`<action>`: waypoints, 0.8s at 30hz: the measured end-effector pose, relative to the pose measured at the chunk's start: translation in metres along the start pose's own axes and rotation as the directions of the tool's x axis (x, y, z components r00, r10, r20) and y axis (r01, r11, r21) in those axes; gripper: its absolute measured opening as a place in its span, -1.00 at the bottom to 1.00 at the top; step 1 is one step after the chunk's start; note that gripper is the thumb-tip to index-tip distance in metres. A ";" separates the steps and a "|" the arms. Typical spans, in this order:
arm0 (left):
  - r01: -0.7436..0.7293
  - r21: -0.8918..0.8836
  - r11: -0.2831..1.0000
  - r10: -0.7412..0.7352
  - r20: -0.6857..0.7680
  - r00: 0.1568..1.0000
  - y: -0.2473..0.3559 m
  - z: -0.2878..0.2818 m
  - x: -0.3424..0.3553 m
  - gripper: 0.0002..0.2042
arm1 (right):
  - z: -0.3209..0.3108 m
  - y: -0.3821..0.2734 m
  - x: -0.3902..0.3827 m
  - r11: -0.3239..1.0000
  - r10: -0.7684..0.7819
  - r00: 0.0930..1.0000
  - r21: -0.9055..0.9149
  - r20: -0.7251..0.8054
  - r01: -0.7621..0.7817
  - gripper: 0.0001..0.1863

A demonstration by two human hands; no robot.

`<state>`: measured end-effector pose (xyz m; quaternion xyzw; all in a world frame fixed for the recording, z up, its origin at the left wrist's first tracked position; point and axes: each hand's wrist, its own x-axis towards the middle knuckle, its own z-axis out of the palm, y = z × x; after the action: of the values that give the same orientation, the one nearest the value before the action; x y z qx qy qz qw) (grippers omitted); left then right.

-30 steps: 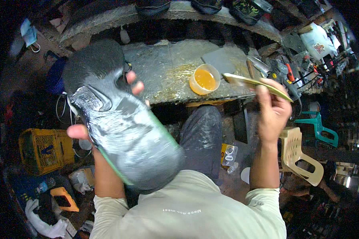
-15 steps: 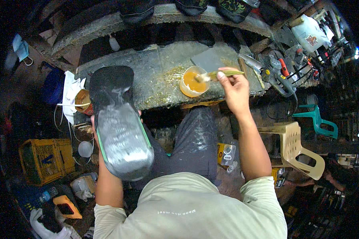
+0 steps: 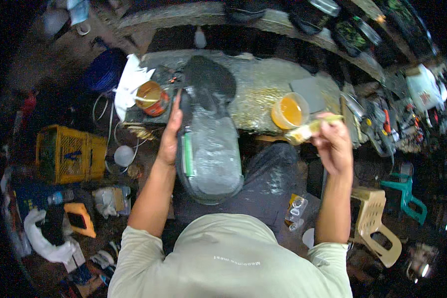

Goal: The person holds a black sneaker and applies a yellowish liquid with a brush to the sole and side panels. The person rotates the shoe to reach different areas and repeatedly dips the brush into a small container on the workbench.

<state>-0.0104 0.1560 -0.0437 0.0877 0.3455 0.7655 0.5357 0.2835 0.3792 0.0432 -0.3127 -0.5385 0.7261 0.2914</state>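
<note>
A long black shoe-shaped piece (image 3: pixel 213 154) stands before me, its grey face shiny as if wet and a green strip along its left edge. My left hand (image 3: pixel 171 134) grips it by that left side, fingers stretched up along the edge and partly hidden behind it. In my right hand (image 3: pixel 334 141) a brush (image 3: pixel 303 133) is pinched by its yellowish handle, its pale bristles pointing left, somewhat blurred. Just behind the brush, a translucent tub (image 3: pixel 289 111) of amber liquid sits at the bench's front edge.
The worn bench (image 3: pixel 256 94) carries a grey flat sheet (image 3: pixel 305 93), a tin can (image 3: pixel 153 98) with a stick in it, and white paper (image 3: pixel 134 82). Tools (image 3: pixel 377 121) lie at the right. A yellow crate (image 3: pixel 69 154) stands left; a beige plastic chair (image 3: pixel 375 223) stands right.
The brush has come out of the tub and moved toward me. My left hand now shows along the piece's side, and the piece is more upright. The whole view has shifted left.
</note>
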 end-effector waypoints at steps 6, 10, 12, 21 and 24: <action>-0.185 0.114 0.976 0.145 0.296 0.944 0.000 0.037 -0.003 -0.16 | 0.066 -0.030 -0.041 0.977 -0.210 0.973 0.043 0.098 0.207 -0.67; -0.244 0.183 0.952 0.181 0.305 0.935 -0.001 0.049 -0.006 -0.05 | 0.090 -0.036 -0.047 0.980 -0.196 0.964 -0.007 0.179 0.200 -0.69; -0.263 0.260 0.929 0.175 0.319 0.932 0.000 0.050 -0.007 0.00 | 0.095 -0.036 -0.048 0.981 -0.192 0.961 0.003 0.201 0.195 -0.70; -0.325 0.329 0.887 0.198 0.365 0.910 0.004 0.065 -0.013 0.04 | 0.094 -0.033 -0.048 0.780 -0.521 0.824 -0.269 0.224 0.566 -0.77; -0.335 0.382 0.861 0.203 0.347 0.916 0.008 0.070 -0.016 0.07 | 0.094 -0.036 -0.051 0.696 -0.600 0.731 -0.238 0.324 0.677 -0.81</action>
<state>0.0254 0.1702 0.0171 0.3656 0.4071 0.7154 0.4346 0.2466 0.2933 0.1065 -0.0673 -0.7594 0.5038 0.4061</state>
